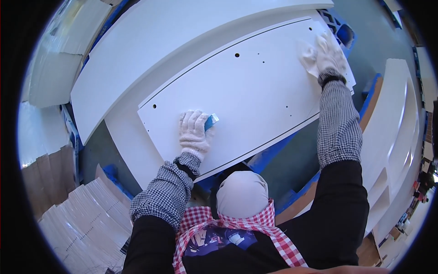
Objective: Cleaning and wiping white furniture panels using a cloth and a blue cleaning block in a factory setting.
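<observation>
A white flat panel (237,98) with several dark holes and dark lines along both long sides lies in front of me. My left hand (194,132), in a white knitted glove, rests on its left part. That hand is closed on a small blue tool with a pale, shiny end (211,121); its exact kind does not show. Over at the panel's right end is my right hand (329,57), also gloved, pressing a white cloth (309,59) on the surface. The cloth is partly hidden beneath that hand.
Beyond the panel lies a larger white board with a curved edge (150,50). Stacked white panels (86,223) stand at the lower left. More white panels (394,132) are on the right, beside a blue support (372,98). A blue plastic pallet (344,34) shows at the upper right.
</observation>
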Available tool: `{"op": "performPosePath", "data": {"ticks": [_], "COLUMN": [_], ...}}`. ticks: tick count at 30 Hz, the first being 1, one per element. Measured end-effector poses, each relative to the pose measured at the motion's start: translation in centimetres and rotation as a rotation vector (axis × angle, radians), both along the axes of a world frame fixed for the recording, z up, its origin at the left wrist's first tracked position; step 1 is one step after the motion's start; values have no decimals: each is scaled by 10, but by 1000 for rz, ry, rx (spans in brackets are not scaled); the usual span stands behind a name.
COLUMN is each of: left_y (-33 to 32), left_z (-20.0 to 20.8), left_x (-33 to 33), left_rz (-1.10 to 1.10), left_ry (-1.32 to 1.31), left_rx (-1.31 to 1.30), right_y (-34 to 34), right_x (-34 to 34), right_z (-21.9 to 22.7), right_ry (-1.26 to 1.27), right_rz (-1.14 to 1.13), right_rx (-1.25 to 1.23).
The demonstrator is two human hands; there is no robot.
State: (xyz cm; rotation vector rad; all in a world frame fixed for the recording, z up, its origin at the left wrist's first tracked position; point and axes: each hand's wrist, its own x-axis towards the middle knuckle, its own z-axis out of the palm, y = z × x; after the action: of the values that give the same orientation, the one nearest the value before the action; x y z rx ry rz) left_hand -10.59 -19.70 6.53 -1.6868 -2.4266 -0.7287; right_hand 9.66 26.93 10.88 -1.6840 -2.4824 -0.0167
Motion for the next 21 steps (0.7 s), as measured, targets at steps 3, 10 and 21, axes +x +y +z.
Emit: {"op": "performPosePath", "data": {"ticks": [3,10,21], "left_y": [-16,-13,-15], "left_z": [6,3,-13], "left_x": [-6,2,-12], "left_rz": [32,1,62], "left_ry": [18,-26,-98], "left_rx": [-48,8,115], "right_y": [-70,-267,-273], "right_x": [-102,-148,-54], "right_z": [28,10,51], "right_ry": [-114,80,111], "right_rz": [385,1092,817], "right_rx": [114,31,-597]}}
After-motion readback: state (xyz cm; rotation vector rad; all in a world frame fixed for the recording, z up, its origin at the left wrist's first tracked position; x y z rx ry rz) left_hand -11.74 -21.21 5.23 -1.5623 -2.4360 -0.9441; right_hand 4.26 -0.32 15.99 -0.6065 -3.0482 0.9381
